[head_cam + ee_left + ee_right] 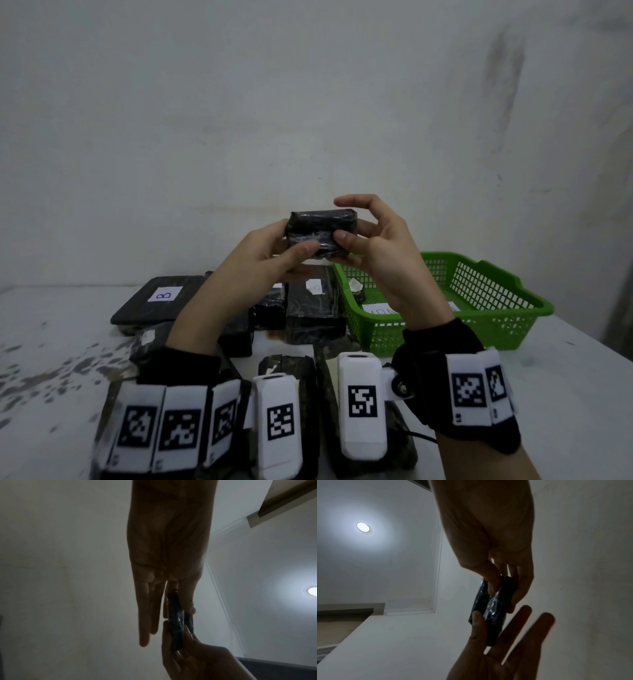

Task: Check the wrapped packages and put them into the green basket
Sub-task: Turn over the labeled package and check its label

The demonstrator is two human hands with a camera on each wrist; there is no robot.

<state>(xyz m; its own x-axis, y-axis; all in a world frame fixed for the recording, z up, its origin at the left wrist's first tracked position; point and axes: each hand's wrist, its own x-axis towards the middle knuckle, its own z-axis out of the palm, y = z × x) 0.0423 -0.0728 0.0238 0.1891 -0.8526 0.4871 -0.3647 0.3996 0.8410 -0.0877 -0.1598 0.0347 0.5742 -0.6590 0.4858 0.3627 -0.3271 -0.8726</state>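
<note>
We pinch the small black pkg (322, 233) w/ both hands, left hand (263, 260) & right hand (380, 253), so turn it slowly, check wrap, then drop into green basket (496, 308).

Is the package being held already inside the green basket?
No. Both hands, left hand and right hand, hold the black package up above the table, left of the green basket.

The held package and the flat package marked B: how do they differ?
The held package is up in the air, pinched by both hands; the B package lies on the table. The held one looks small and blocky, B wide and flat. B shows a white label; the held one shows none. Both have dark wrap.
</note>
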